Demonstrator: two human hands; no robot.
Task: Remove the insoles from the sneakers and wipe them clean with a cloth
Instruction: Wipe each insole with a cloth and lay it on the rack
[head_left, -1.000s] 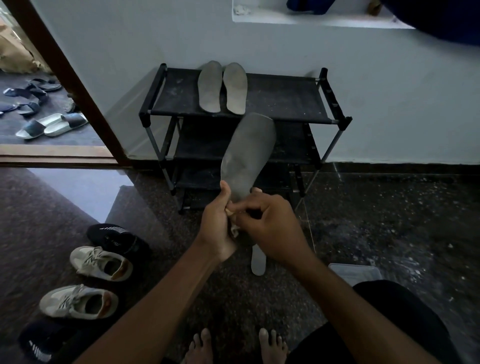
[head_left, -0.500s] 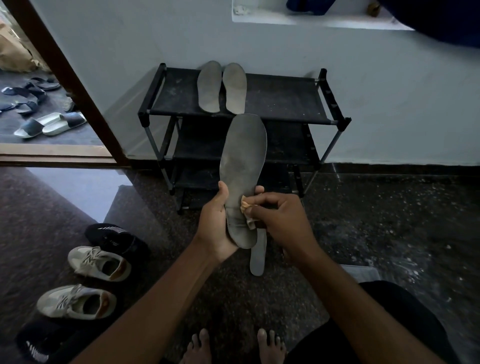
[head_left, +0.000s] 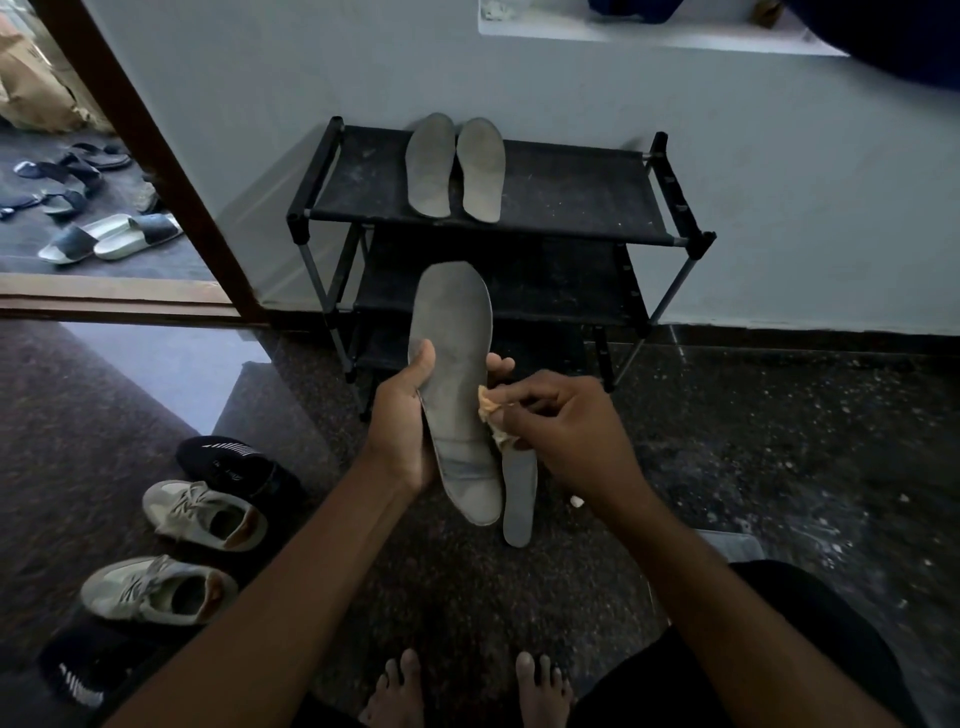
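Observation:
My left hand (head_left: 402, 421) grips a grey insole (head_left: 454, 364) upright by its middle, thumb across the front. My right hand (head_left: 566, 431) pinches a small tan cloth (head_left: 491, 410) against the insole's right edge. A second grey insole (head_left: 519, 493) lies on the floor just behind the held one. Two more insoles (head_left: 454, 166) lie side by side on top of the black shoe rack (head_left: 571, 197). A pair of white sneakers (head_left: 202, 514) sits on the floor at the left.
Black sneakers (head_left: 234, 462) flank the white pair on the left. Sandals (head_left: 109, 236) lie beyond the doorway at the upper left. A clear flat container (head_left: 732, 543) rests on the floor by my right knee. My bare feet (head_left: 467, 691) show at the bottom.
The held insole has turned from leaning right to nearly upright and come lower. My right hand with the cloth has shifted from the heel end up to the insole's right edge.

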